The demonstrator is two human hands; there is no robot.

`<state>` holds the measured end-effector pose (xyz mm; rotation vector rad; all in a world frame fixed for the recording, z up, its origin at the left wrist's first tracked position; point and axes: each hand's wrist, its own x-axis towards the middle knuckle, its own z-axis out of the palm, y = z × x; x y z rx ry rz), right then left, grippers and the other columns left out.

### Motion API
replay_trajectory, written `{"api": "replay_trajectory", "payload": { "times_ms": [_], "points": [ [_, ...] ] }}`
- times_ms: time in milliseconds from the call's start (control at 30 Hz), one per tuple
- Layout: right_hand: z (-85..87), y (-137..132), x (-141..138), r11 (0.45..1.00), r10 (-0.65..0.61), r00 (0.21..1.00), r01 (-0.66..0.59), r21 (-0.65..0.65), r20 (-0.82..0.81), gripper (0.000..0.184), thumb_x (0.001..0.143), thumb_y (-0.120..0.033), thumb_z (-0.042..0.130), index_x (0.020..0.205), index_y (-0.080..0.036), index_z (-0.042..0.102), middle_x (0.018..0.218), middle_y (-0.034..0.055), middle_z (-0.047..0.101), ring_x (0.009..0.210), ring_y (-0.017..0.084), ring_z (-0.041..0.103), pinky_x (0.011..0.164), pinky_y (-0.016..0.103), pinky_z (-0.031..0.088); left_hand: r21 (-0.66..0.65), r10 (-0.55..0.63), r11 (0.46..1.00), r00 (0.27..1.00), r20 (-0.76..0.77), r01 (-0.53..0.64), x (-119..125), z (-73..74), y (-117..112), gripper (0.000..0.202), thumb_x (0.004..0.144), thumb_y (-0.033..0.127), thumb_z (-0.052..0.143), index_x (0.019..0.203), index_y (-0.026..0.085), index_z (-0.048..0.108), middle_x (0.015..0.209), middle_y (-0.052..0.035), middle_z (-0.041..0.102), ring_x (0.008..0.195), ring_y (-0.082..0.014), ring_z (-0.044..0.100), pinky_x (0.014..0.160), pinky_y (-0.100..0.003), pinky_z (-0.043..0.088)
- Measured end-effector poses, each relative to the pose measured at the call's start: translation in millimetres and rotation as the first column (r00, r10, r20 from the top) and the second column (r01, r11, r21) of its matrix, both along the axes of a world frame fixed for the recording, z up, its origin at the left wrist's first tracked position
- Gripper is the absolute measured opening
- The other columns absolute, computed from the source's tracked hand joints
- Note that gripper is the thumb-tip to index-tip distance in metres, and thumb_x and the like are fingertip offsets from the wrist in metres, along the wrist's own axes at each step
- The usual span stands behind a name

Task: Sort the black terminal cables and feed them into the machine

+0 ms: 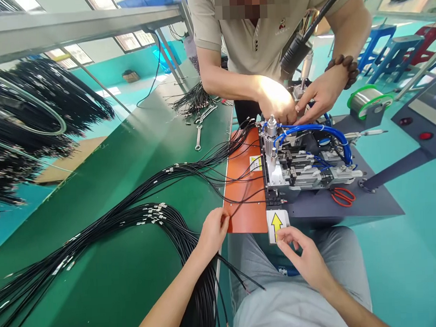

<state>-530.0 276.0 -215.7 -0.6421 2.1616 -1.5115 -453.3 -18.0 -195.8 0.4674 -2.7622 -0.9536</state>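
My left hand (pixel 215 228) is closed at the edge of the orange plate (pixel 246 219), its thumb and forefinger pinched on a thin black cable (pixel 237 209) that runs toward the machine (pixel 275 171). Under my left wrist hangs a thick bundle of black cables (pixel 177 231) with white tags. My right hand (pixel 303 256) is beside the yellow arrow label (pixel 276 222) at the machine's front corner. Its thumb and forefinger tips come together there; anything between them is too small to make out. Other black cables lead across the orange plate to the machine's left side.
Across the machine, a co-worker's hands (pixel 294 101) work at its far end. Wrenches (pixel 198 137) and more cables (pixel 194 100) lie on the green table (pixel 110 262). Red-handled scissors (pixel 343 196) and a wire spool (pixel 368 102) are on the right. Cable bunches (pixel 51 102) hang at left.
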Motion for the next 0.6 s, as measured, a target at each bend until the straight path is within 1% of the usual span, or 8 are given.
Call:
{"api": "replay_trajectory", "payload": {
  "times_ms": [67,133,233,300,400,433,500,600],
  "points": [
    [-5.0,1.8,-2.9,1.000,-0.016,1.000,0.016,-0.008,-0.003,0.025,0.097,-0.047,0.057,0.109,-0.027,0.065,0.096,0.0029,0.069,0.083,0.020,0.062,0.072,0.034,0.045,-0.006,0.007,1.000,1.000,0.009,-0.007,8.0,-1.8,3.5,0.014,0.096,0.031,0.048,0.095,0.020,0.058,0.087,-0.0032,0.060,0.078,-0.0189,0.056,0.075,-0.031,0.044],
    [-8.9,2.4,-4.7,0.999,-0.025,1.000,0.025,-0.022,0.016,0.027,0.097,-0.048,0.056,0.110,-0.026,0.065,0.097,0.0037,0.069,0.085,0.021,0.061,0.073,0.034,0.045,-0.015,0.007,1.000,1.000,0.013,-0.007,14.7,-1.2,7.5,0.016,0.094,0.035,0.054,0.100,0.021,0.058,0.092,-0.0042,0.061,0.084,-0.0200,0.057,0.078,-0.032,0.044],
    [-9.9,1.9,-5.2,0.999,-0.024,0.997,0.027,-0.047,0.071,0.030,0.097,-0.050,0.056,0.110,-0.025,0.065,0.098,0.0045,0.069,0.088,0.021,0.062,0.073,0.033,0.045,-0.004,-0.019,1.000,1.000,0.021,0.019,20.4,2.2,8.9,0.015,0.094,0.035,0.055,0.091,0.021,0.059,0.089,-0.0034,0.061,0.082,-0.0195,0.057,0.076,-0.031,0.044],
    [-7.2,2.4,-4.8,0.998,-0.020,0.995,0.026,-0.057,0.100,0.032,0.097,-0.051,0.055,0.110,-0.024,0.065,0.095,0.0040,0.069,0.088,0.021,0.062,0.074,0.033,0.044,0.017,-0.024,1.000,1.000,0.005,0.024,24.1,7.3,6.7,0.020,0.098,0.036,0.048,0.090,0.021,0.058,0.086,-0.0029,0.060,0.078,-0.0181,0.057,0.073,-0.030,0.044],
    [-3.3,6.1,-4.7,0.997,-0.028,0.992,0.036,-0.065,0.127,0.033,0.097,-0.052,0.054,0.111,-0.023,0.065,0.093,0.0028,0.067,0.085,0.019,0.060,0.075,0.032,0.042,0.120,-0.037,0.992,0.999,-0.017,0.039,35.8,20.4,0.8,0.023,0.100,0.040,0.045,0.095,0.021,0.056,0.091,-0.0032,0.059,0.085,-0.0176,0.056,0.078,-0.029,0.045],
    [-3.2,8.2,-4.8,0.997,-0.036,0.990,0.045,-0.069,0.134,0.033,0.097,-0.052,0.054,0.111,-0.023,0.065,0.093,0.0025,0.067,0.085,0.019,0.060,0.076,0.032,0.042,0.172,-0.070,0.983,0.998,0.007,0.067,41.6,25.6,-1.2,0.023,0.100,0.041,0.046,0.094,0.021,0.056,0.091,-0.0031,0.058,0.086,-0.0174,0.056,0.080,-0.029,0.045],
    [-5.7,13.1,-5.2,0.994,-0.058,0.987,0.071,-0.085,0.148,0.033,0.097,-0.052,0.055,0.110,-0.023,0.065,0.091,0.0020,0.066,0.084,0.018,0.058,0.075,0.031,0.041,0.265,-0.186,0.952,0.976,0.116,0.150,54.4,34.8,-3.7,0.024,0.100,0.041,0.047,0.090,0.022,0.056,0.091,-0.0027,0.058,0.086,-0.0170,0.055,0.080,-0.028,0.044],
    [-13.6,19.9,-6.6,0.987,-0.090,0.982,0.110,-0.114,0.167,0.032,0.096,-0.052,0.057,0.101,-0.021,0.065,0.085,0.0009,0.063,0.080,0.017,0.056,0.074,0.030,0.041,0.270,-0.338,0.929,0.880,0.334,0.255,69.3,42.4,-1.5,0.018,0.097,0.033,0.051,0.085,0.022,0.058,0.092,-0.0029,0.060,0.089,-0.0178,0.055,0.080,-0.028,0.044]
  ]
}}
